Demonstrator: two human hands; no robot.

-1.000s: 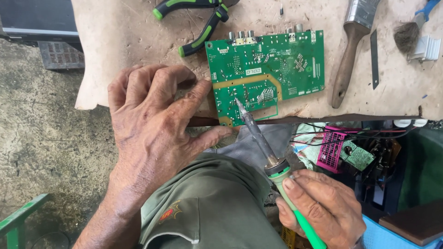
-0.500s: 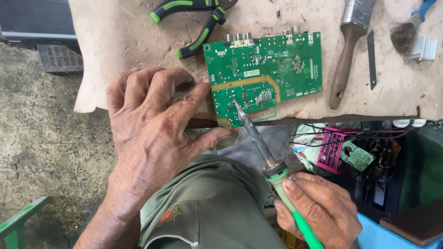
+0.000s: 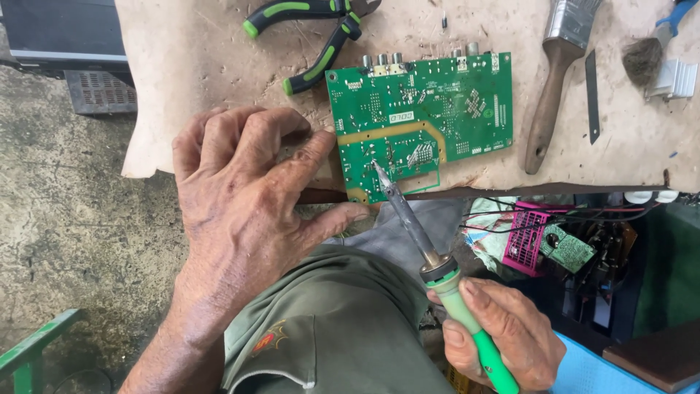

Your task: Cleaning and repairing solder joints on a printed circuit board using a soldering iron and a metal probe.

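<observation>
A green circuit board (image 3: 430, 109) lies on a worn brown work board (image 3: 219, 87), solder side up. My right hand (image 3: 503, 339) grips a soldering iron (image 3: 423, 244) by its green handle; the metal tip touches the board's lower left part. My left hand (image 3: 240, 204) rests on the work board just left of the circuit board, with the fingers at its left edge and the thumb at its lower corner. My knee in olive trousers (image 3: 328, 328) is below.
Green-handled pliers (image 3: 313, 40) lie behind the circuit board. A wooden-handled brush (image 3: 554, 80), a thin dark blade (image 3: 590, 95) and a small metal heat sink (image 3: 674, 76) lie to the right. Loose electronics and wires (image 3: 554, 241) sit under the board's edge. Concrete floor at left.
The view has shifted slightly. Both hands and the soldering iron stay in nearly the same place on the circuit board.
</observation>
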